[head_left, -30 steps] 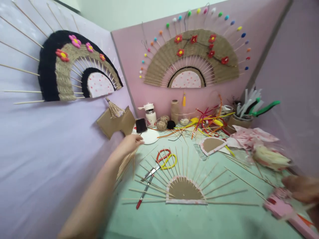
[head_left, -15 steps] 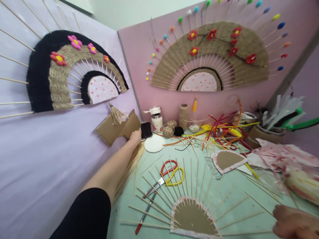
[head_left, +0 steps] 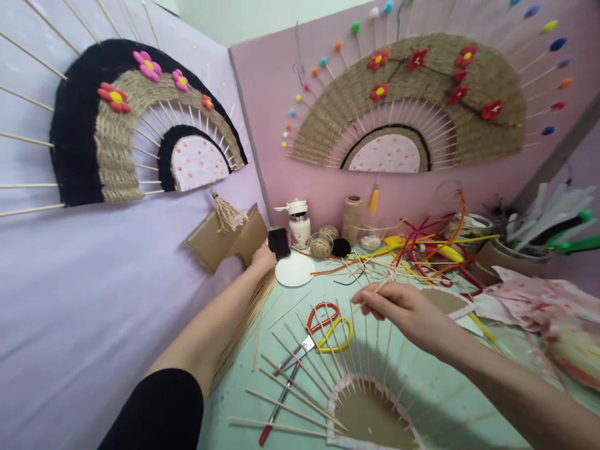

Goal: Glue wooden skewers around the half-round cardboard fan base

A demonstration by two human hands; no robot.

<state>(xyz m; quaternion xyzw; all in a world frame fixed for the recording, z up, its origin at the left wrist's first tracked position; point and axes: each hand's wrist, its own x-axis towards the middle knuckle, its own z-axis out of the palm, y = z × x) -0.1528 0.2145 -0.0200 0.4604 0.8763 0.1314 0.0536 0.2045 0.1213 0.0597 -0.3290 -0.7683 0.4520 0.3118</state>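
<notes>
My left hand (head_left: 264, 257) is stretched out at the back left, its fingers against a small black object (head_left: 279, 242) beside the brown cardboard (head_left: 201, 247). Whether it grips the object is hard to make out. Over the middle of the table, my right hand (head_left: 391, 303) is pinched around a thin wooden stick (head_left: 382, 285). Below it lies a half-round cardboard piece (head_left: 375, 422) with a spotted fabric border and thin sticks fanning out. Red-and-yellow scissors (head_left: 307, 344) and a red-ended pen (head_left: 281, 403) lie by its left sticks.
A white disc (head_left: 295, 269), a bottle (head_left: 299, 230), twine balls (head_left: 322, 245) and colourful strips (head_left: 434, 247) fill the back. Spotted cloth (head_left: 520, 300) lies at right. Two finished fans (head_left: 119, 153) hang on the walls. Loose sticks (head_left: 244, 319) lie beneath my left forearm.
My right hand has moved from the lower right corner up and left to above the fan's sticks. My left hand remains by the black object. The view has shifted slightly.
</notes>
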